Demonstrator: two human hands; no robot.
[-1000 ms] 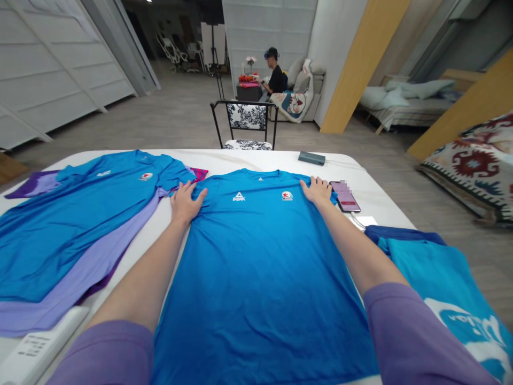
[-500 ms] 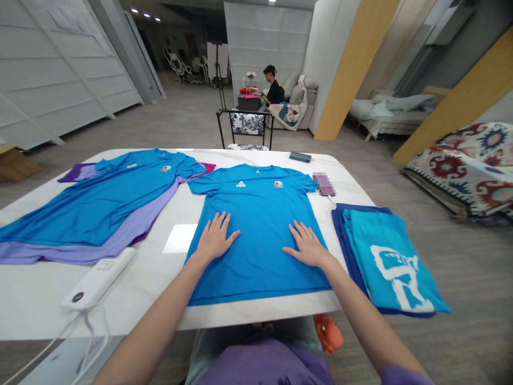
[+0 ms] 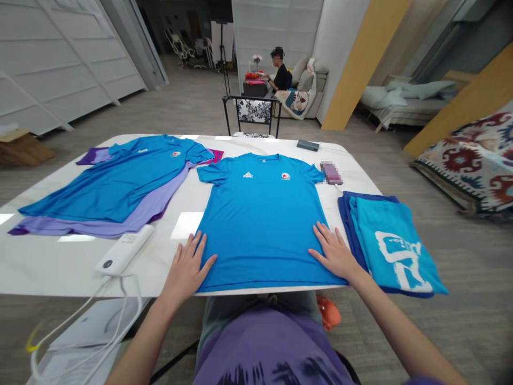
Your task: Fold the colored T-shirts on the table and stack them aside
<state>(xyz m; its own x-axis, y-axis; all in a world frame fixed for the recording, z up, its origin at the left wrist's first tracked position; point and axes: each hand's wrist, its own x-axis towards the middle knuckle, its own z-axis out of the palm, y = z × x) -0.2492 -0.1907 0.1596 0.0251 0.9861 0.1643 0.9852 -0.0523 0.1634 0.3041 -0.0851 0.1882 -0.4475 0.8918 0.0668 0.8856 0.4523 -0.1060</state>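
A blue T-shirt with a small white logo and a round red-and-white badge lies spread flat, front up, its neck pointing away from me and its hem near the table edge. My left hand rests at its lower left side, fingers apart, partly on the cloth and partly over the table. On the lower right side of the shirt lies my right hand, palm down with fingers spread. Neither hand grips the fabric.
The white table also bears layered blue and purple shirts at left, a white power strip, a folded clothes stack at right, a phone and a dark box. Beyond stand a chair and a seated person.
Both hands have slid outward and toward me, from the middle of the shirt to its lower sides. The view has tilted down and shifted slightly left.
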